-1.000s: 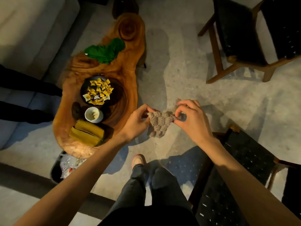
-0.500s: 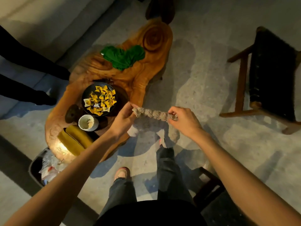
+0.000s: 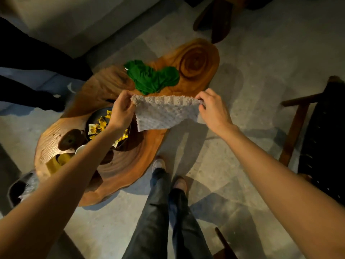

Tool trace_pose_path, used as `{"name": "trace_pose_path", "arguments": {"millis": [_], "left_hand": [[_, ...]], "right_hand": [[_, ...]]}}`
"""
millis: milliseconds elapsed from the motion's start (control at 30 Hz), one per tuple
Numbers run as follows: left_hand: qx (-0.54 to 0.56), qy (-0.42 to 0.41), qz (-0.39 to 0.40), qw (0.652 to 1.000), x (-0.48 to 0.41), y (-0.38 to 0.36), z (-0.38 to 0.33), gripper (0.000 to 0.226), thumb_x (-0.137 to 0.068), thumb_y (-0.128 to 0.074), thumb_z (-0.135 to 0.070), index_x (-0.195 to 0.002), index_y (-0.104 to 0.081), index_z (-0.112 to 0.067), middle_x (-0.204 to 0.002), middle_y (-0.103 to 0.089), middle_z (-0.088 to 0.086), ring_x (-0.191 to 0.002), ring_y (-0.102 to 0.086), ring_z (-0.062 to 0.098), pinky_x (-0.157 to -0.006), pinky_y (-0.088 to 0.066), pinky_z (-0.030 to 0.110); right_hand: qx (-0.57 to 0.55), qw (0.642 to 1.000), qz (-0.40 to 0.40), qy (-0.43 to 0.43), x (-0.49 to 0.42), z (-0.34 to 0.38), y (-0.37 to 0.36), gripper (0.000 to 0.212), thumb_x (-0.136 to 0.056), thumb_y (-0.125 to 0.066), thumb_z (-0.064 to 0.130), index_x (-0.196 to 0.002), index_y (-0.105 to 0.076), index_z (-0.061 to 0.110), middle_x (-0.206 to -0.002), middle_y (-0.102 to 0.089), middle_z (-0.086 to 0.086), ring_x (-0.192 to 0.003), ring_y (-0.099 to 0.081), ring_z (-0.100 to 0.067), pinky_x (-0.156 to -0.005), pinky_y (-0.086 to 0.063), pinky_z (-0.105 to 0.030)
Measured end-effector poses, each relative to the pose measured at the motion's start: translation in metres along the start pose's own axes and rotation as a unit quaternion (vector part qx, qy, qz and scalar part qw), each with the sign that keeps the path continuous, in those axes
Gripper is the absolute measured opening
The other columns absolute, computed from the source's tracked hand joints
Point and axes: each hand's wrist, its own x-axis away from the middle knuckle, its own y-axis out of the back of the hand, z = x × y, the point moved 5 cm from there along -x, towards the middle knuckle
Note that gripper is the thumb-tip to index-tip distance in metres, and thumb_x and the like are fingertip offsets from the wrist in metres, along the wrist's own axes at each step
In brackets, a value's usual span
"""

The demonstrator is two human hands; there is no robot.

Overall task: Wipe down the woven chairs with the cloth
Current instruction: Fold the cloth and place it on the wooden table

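A grey bumpy cloth (image 3: 164, 114) hangs spread out between my two hands above the edge of a wooden slab table (image 3: 197, 60). My left hand (image 3: 122, 113) pinches its left top corner. My right hand (image 3: 212, 107) pinches the right top corner. A woven chair (image 3: 321, 146) with a black seat and brown wooden frame stands at the right edge, apart from the cloth. A wooden corner of another chair (image 3: 224, 245) shows at the bottom.
On the table lie a green cloth (image 3: 151, 77), a dark bowl of yellow wrappers (image 3: 100, 124), a white cup and folded mustard cloths (image 3: 56, 163). A bin (image 3: 20, 187) stands at lower left. Another person's dark legs (image 3: 37, 71) are at left. My feet (image 3: 168, 174) stand on grey floor.
The cloth was bunched between my hands, then pulled into a strip; now it is spread open and held up by two corners. The view has swung left toward the table.
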Motion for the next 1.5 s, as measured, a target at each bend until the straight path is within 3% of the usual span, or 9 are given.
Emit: {"name": "trace_pose_path", "arguments": {"millis": [167, 300, 467, 633, 800, 967, 1100, 1200, 1500], "left_hand": [[0.02, -0.041, -0.007, 0.999, -0.04, 0.002, -0.001, 0.027, -0.095, -0.043, 0.003, -0.09, -0.051, -0.022, -0.08, -0.058, -0.016, -0.067, -0.058, -0.009, -0.059, -0.047, 0.011], [-0.014, -0.053, 0.019, 0.998, -0.059, -0.007, 0.033, 0.012, -0.096, -0.045, 0.003, -0.098, -0.049, -0.009, -0.084, -0.055, -0.015, -0.075, -0.055, -0.011, -0.066, -0.042, 0.014], [-0.173, 0.007, 0.074, 0.982, -0.068, -0.034, 0.116, 0.022, -0.089, -0.046, 0.011, -0.103, -0.056, -0.002, -0.091, -0.06, 0.02, -0.087, -0.052, 0.037, -0.076, -0.041, 0.045], [-0.286, 0.089, 0.081, 0.951, -0.08, -0.052, 0.181, 0.029, -0.094, -0.048, -0.007, -0.122, -0.054, -0.007, -0.098, -0.056, 0.022, -0.096, -0.045, 0.035, -0.075, -0.033, 0.035], [-0.289, 0.086, 0.034, 0.953, -0.126, -0.056, 0.193, 0.024, -0.088, -0.048, 0.0, -0.111, -0.057, -0.004, -0.095, -0.062, 0.021, -0.094, -0.05, 0.038, -0.068, -0.033, 0.035], [-0.294, 0.15, -0.009, 0.944, -0.165, -0.061, 0.208, 0.034, -0.09, -0.047, -0.002, -0.121, -0.059, -0.007, -0.116, -0.062, 0.021, -0.108, -0.052, 0.041, -0.081, -0.043, 0.041], [-0.308, 0.101, -0.034, 0.945, -0.15, -0.074, 0.201, 0.048, -0.083, -0.043, 0.011, -0.127, -0.054, -0.003, -0.131, -0.05, 0.022, -0.115, -0.045, 0.042, -0.094, -0.037, 0.046], [-0.293, 0.106, 0.029, 0.95, -0.126, -0.1, 0.208, 0.048, -0.088, -0.045, 0.007, -0.13, -0.055, -0.015, -0.142, -0.04, 0.011, -0.128, -0.035, 0.035, -0.104, -0.032, 0.044], [-0.23, 0.177, 0.087, 0.953, -0.111, -0.12, 0.232, 0.052, -0.09, -0.042, 0.007, -0.137, -0.049, -0.013, -0.146, -0.036, 0.014, -0.132, -0.035, 0.036, -0.108, -0.033, 0.045]], "right_hand": [[-0.006, 0.997, -0.062, 0.047, -0.041, 0.001, 0.001, 0.021, -0.085, -0.052, -0.01, -0.101, -0.064, -0.002, -0.105, -0.057, -0.018, -0.102, -0.053, -0.032, -0.085, -0.042, -0.034], [-0.003, 0.998, -0.033, 0.06, -0.057, -0.012, -0.035, 0.026, -0.083, -0.053, -0.013, -0.101, -0.066, 0.0, -0.103, -0.058, -0.016, -0.101, -0.052, -0.031, -0.083, -0.045, -0.036], [0.016, 0.998, 0.057, 0.017, -0.069, -0.052, -0.107, 0.034, -0.087, -0.046, -0.013, -0.106, -0.067, 0.005, -0.105, -0.064, -0.013, -0.102, -0.048, -0.03, -0.083, -0.044, -0.037], [0.055, 0.981, 0.18, 0.038, -0.087, -0.082, -0.168, 0.035, -0.094, -0.043, -0.006, -0.119, -0.062, 0.009, -0.117, -0.063, -0.009, -0.111, -0.045, -0.026, -0.088, -0.04, -0.032], [0.059, 0.986, 0.146, 0.047, -0.142, -0.092, -0.179, 0.03, -0.095, -0.048, 0.003, -0.119, -0.061, 0.015, -0.118, -0.065, -0.003, -0.107, -0.047, -0.025, -0.08, -0.04, -0.033], [0.007, 0.992, 0.125, -0.006, -0.192, -0.106, -0.199, 0.032, -0.093, -0.055, 0.01, -0.124, -0.056, 0.017, -0.126, -0.057, -0.006, -0.118, -0.042, -0.027, -0.096, -0.038, -0.035], [-0.042, 0.974, 0.103, -0.197, -0.189, -0.132, -0.223, 0.043, -0.09, -0.062, 0.02, -0.129, -0.045, 0.013, -0.137, -0.04, -0.012, -0.127, -0.034, -0.034, -0.102, -0.035, -0.042], [-0.099, 0.936, 0.131, -0.31, -0.174, -0.149, -0.244, 0.046, -0.09, -0.062, 0.023, -0.127, -0.04, 0.006, -0.134, -0.038, -0.017, -0.124, -0.038, -0.034, -0.096, -0.036, -0.039], [-0.143, 0.949, 0.113, -0.259, -0.168, -0.135, -0.239, 0.035, -0.09, -0.059, 0.021, -0.121, -0.053, 0.004, -0.121, -0.06, -0.014, -0.109, -0.058, -0.032, -0.09, -0.049, -0.041]]}}
